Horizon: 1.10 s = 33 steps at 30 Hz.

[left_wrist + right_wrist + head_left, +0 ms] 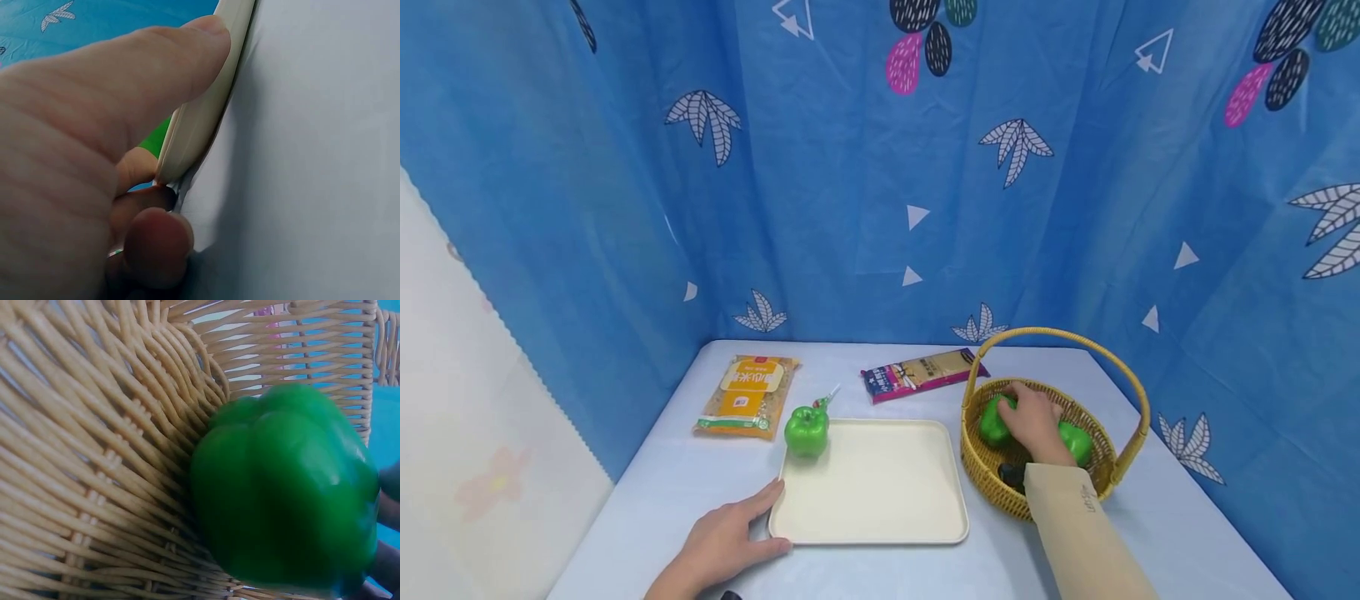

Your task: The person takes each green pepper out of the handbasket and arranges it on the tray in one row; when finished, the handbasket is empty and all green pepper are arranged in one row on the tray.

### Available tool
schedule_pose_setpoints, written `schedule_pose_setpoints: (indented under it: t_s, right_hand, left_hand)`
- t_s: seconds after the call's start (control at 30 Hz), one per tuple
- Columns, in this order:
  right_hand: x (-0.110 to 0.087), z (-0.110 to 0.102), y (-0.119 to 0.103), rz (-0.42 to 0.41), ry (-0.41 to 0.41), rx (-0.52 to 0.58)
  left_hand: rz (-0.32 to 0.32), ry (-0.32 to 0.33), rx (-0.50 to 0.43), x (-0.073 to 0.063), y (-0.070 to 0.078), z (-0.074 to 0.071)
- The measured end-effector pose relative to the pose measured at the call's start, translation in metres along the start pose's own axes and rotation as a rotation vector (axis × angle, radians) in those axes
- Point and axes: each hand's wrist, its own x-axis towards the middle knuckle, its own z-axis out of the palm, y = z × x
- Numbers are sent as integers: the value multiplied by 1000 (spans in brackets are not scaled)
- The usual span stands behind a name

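Note:
My right hand [1033,417] reaches into a round wicker basket [981,471] and grips a green bell pepper [994,422] on its left side. In the right wrist view this pepper [281,487] lies against the woven wall, with fingertips [389,506] at its right edge. A second green pepper [1077,443] sits beside that hand, partly hidden by it. My left hand [722,537] rests at the front left corner of a cream tray [876,483], thumb along the front rim and index finger at the left rim. Another green bell pepper [807,432] stands at the tray's back left corner.
A bag of grain [750,396] lies at the back left. A long pink-and-tan packet [921,373] lies behind the tray. A small wrapped thing with a white stick [823,402] is behind the tray's pepper. The basket's tall handle [1060,331] arches over the right arm.

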Motion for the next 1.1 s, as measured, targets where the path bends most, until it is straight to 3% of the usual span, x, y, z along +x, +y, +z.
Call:
schedule_pose_setpoints:
  t_s: [0.27,0.5,1.1]
  right_hand:
    - [1,-1,-1,-9,-77,105]
    - [1,0,1,93,-204,87]
    - [0,6,2,85,-259,132]
  left_hand:
    - [7,7,0,0,1,-1]
    - [5,11,-1,1,0,0]
    - [1,11,-13,1,-1,0]
